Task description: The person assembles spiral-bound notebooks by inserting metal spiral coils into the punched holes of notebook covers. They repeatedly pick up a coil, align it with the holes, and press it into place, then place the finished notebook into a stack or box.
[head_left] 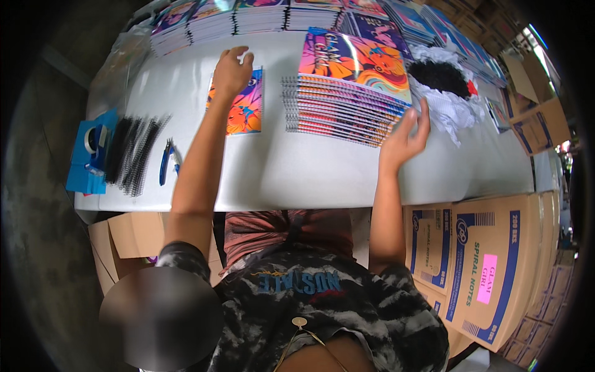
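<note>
My left hand (232, 72) hovers over the upper part of a single colourful spiral notebook (246, 113) on the white table. Its fingers are bent, with a gap between thumb and forefinger, and nothing shows in them. To the right stands a tall stack of spiral notebooks (347, 108) with orange, pink and purple covers, their coiled edges fanned toward me. Beside the stack's right edge is my right hand (406, 137), its thumb and fingers apart and holding nothing. Whether it touches the stack I cannot tell.
Black plastic coils (131, 155) lie on the left beside blue-handled pliers (165, 162) and a tape roll (92, 140) on blue card. More notebook stacks (260, 18) line the far edge. A black tangle (440, 77) rests on white cloth at right. Cardboard boxes (489, 266) stand below.
</note>
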`<control>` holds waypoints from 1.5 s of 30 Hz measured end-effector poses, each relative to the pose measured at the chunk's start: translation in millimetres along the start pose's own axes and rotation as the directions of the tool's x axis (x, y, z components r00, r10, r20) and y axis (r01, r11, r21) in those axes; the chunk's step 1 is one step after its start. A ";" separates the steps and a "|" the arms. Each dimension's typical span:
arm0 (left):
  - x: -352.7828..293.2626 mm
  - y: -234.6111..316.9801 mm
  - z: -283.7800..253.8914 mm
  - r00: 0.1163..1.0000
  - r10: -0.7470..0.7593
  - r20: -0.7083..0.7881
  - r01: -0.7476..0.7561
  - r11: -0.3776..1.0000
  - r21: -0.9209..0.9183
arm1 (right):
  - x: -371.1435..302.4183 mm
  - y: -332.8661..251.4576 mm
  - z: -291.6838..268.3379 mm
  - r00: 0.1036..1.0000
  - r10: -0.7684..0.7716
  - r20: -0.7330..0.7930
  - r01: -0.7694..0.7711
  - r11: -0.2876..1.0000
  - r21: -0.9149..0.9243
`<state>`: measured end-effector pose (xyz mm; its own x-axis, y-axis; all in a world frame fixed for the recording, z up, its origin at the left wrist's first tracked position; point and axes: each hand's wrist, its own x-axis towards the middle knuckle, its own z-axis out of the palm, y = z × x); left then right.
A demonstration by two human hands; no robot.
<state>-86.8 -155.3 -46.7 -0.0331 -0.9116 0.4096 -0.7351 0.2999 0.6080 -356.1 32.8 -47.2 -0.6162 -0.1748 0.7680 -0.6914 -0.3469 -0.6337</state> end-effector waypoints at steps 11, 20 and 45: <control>-53.5 -53.9 -5.2 0.919 0.046 0.392 -0.218 0.887 0.408 | -156.6 -99.5 -50.3 0.283 -0.219 0.934 0.147 0.972 0.183; -216.0 19.9 -127.5 0.782 0.123 0.611 -0.236 0.966 0.108 | -146.1 -87.9 -48.0 0.181 -0.396 0.900 0.023 0.917 0.399; -135.9 -119.0 -131.4 0.998 -0.019 -0.065 0.050 0.856 0.515 | -93.1 -55.2 6.2 0.322 0.109 0.941 -0.728 0.663 0.173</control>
<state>94.1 -30.1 -85.4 0.0254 -0.8969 0.4415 -0.9795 0.0660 0.1902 -258.2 62.6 -83.1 0.0811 -0.9607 0.2655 0.0555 -0.2616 -0.9636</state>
